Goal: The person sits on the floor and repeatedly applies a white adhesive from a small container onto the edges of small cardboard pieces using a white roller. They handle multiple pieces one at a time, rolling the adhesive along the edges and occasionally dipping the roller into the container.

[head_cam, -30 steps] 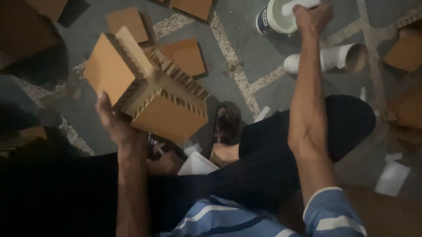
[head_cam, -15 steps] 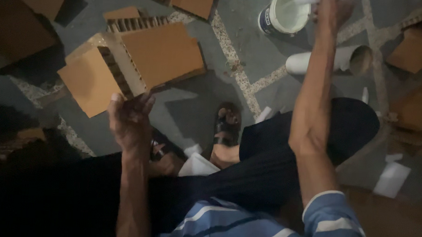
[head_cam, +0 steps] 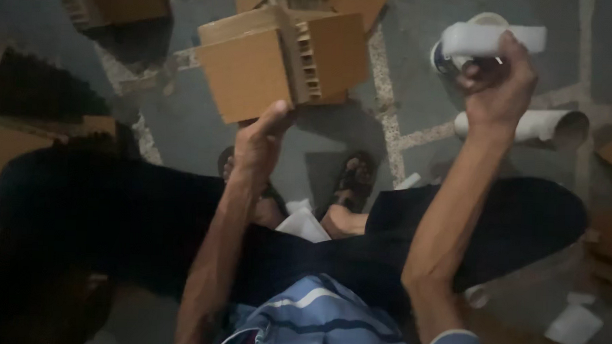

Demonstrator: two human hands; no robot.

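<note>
My left hand [head_cam: 259,142] grips the lower edge of a brown cardboard assembly [head_cam: 283,63] made of flat panels joined by a corrugated strip, held up over the floor. My right hand [head_cam: 499,84] is raised at the upper right and closed on a white flat tool [head_cam: 494,37], a brush or applicator, just over a white round container [head_cam: 452,58] on the floor. My dark trousers and sandalled feet [head_cam: 353,177] show below the hands.
Several brown cardboard pieces [head_cam: 115,2] lie scattered on the grey stone floor. A white tube [head_cam: 545,125] lies on its side near the container. White paper scraps [head_cam: 575,324] sit at the lower right. Another cardboard panel [head_cam: 12,148] lies at the left.
My left hand turned the cardboard assembly and lifted it higher and to the right. My right hand drew back from the white container, lifting the white tool out of it.
</note>
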